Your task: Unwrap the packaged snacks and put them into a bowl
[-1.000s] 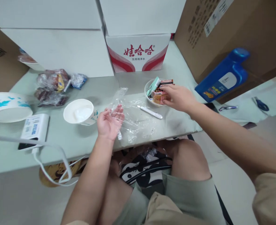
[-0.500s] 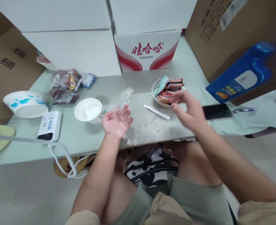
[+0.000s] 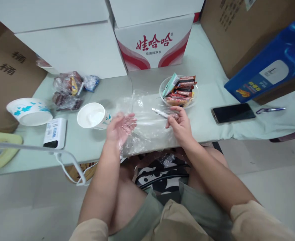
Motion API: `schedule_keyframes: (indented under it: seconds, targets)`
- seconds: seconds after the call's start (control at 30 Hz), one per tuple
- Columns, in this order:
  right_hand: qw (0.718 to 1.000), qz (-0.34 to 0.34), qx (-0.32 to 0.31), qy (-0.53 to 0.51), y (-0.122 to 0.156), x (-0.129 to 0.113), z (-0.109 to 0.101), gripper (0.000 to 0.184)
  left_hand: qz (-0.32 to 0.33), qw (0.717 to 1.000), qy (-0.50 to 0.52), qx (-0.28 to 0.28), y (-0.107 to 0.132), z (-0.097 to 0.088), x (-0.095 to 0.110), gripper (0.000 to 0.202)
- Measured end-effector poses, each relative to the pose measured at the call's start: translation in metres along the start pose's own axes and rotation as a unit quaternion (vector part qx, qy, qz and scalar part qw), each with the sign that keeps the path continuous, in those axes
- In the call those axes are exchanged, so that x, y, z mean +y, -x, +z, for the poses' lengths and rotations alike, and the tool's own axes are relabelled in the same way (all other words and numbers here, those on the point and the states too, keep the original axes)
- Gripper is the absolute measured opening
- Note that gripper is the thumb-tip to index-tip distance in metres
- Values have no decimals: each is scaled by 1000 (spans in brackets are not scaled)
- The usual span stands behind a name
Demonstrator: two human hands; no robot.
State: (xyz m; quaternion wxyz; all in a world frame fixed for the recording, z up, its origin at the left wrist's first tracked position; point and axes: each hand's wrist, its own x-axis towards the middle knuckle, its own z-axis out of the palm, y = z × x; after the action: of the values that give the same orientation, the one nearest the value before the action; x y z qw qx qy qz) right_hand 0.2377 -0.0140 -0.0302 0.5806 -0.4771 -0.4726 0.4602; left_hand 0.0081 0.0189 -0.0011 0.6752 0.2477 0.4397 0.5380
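Note:
A sheet of clear plastic film (image 3: 147,125) stretches between my hands, low over the front of the table. My left hand (image 3: 119,129) is palm up under its left part, thumb and fingers loosely curled with the film over them. My right hand (image 3: 181,127) has thumb and fingers bent together at the film's right edge. A white utility knife (image 3: 160,112) lies by the right fingers, its rear end hidden. Behind that hand sits a bowl (image 3: 196,95) of wrapped snacks (image 3: 184,88). Left of my left hand stands a white paper cup (image 3: 91,115).
A paper bowl (image 3: 29,110), a white power bank (image 3: 56,132) and bagged snacks (image 3: 68,88) are on the left. To the right are a phone (image 3: 234,113), a pen (image 3: 270,110) and a blue bottle (image 3: 265,67). Cartons (image 3: 155,47) line the back.
My right hand has come left and down from beside the snack bowl to the film's edge. The film, bunched around my left hand before, is now spread between both hands.

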Motion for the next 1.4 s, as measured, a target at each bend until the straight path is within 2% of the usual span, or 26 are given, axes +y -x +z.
schedule_keyframes:
  seconds: [0.1,0.27,0.4,0.47,0.57,0.63,0.73,0.87,0.93,1.0,1.1,1.17,1.2,1.27,1.3,1.4]
  targets:
    - [999,-4,45,23,2,-3,-10,27,30,994,-90,58,-6,3,0,33]
    - [996,-1,88,35,3,-1,-21,28,46,982,-185,10,-5,-2,-1,44]
    - [991,-19,122,50,1,-1,-28,28,71,967,-242,25,-4,-16,2,43]
    - [988,-26,139,58,1,-2,-32,26,91,965,-245,27,-1,-22,5,50]
    - [990,-34,121,67,5,-5,-40,25,118,969,-218,15,10,-26,9,77]
    - [992,-46,84,80,8,-5,-44,36,115,974,-192,23,18,-26,10,88]
    - [987,-60,41,140,10,-6,-49,48,93,978,-182,36,23,-28,11,77]
    - [957,-81,49,273,8,-9,-51,25,111,963,-244,-15,21,-35,11,44]
    - [944,-93,68,310,6,-12,-53,18,124,948,-286,-60,18,-39,9,40]
    - [941,-95,79,316,5,-14,-55,17,138,927,-338,-83,15,-41,6,42]
    - [956,-78,51,277,6,-12,-59,27,181,890,-415,-58,11,-46,3,39]
    - [968,-58,-2,243,7,-10,-61,44,214,873,-437,-32,10,-47,4,32]
    - [969,-51,-27,240,8,-9,-63,47,227,869,-439,-21,10,-48,6,28]
    - [960,-56,-47,271,8,-7,-65,35,242,867,-437,-1,10,-48,10,19]
    - [952,-67,-36,297,8,-7,-65,25,245,866,-436,7,10,-48,12,15]
    - [922,-135,36,362,8,-12,-66,15,276,859,-431,18,11,-47,16,10]
